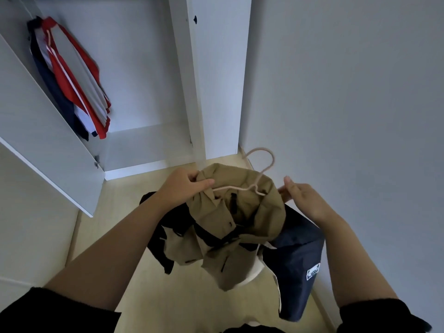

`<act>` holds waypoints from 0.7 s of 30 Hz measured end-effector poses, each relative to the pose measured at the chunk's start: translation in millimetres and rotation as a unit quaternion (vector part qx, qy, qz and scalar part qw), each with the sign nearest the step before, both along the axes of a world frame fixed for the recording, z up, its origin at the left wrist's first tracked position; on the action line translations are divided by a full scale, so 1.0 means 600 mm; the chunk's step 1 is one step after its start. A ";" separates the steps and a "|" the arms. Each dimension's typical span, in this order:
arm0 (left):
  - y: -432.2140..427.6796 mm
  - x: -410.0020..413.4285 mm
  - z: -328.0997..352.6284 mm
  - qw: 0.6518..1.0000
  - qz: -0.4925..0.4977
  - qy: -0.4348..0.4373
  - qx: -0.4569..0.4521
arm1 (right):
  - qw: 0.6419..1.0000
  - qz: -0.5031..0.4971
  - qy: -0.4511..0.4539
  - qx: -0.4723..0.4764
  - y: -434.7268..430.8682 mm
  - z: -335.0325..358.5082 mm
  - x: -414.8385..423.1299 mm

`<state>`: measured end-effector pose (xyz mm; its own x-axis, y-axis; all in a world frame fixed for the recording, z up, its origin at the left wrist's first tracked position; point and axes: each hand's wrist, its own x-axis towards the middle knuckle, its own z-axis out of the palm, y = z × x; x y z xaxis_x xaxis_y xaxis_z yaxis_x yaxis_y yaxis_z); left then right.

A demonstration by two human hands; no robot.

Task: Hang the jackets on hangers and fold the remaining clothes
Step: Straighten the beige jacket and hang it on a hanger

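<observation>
Head view, looking down before an open wardrobe [149, 145]. The left hand [185, 186] grips the collar of a tan jacket [252, 212] together with one arm of a pale hanger [230, 187], its fingers curled round both. The right hand [305, 200] lies at the jacket's right edge, fingers nearly straight with their tips behind the cloth; whether they pinch it cannot be told. The jacket hangs in the air between the hands, above the pale floor [192, 296], near the wardrobe's lower front edge. Its navy panel [298, 255] carries a white patch [313, 271] whose writing is too small to read. A red, white and navy jacket [72, 80] hangs at the wardrobe's upper left, with open room to its right. The open door [36, 140] stands left and a plain wall [348, 92] right.
</observation>
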<state>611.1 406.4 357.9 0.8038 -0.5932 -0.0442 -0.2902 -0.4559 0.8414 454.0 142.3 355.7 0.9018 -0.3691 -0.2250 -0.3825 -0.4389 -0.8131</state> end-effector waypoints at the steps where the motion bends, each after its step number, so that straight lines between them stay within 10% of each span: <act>1: 0.000 0.012 0.000 1.000 0.019 -0.008 -0.007 | 0.999 0.024 0.028 -0.002 -0.007 -0.004 -0.004; 12: 0.007 0.099 -0.003 0.993 0.063 -0.048 0.084 | 0.988 -0.066 -0.106 -0.091 0.010 -0.014 0.130; 17: 0.054 0.140 -0.027 0.953 0.239 -0.182 -0.021 | 0.985 -0.046 -0.092 -0.137 0.078 -0.026 0.227; 21: 0.111 0.194 -0.041 0.990 0.104 -0.088 0.044 | 0.983 -0.052 -0.063 -0.162 0.129 -0.039 0.331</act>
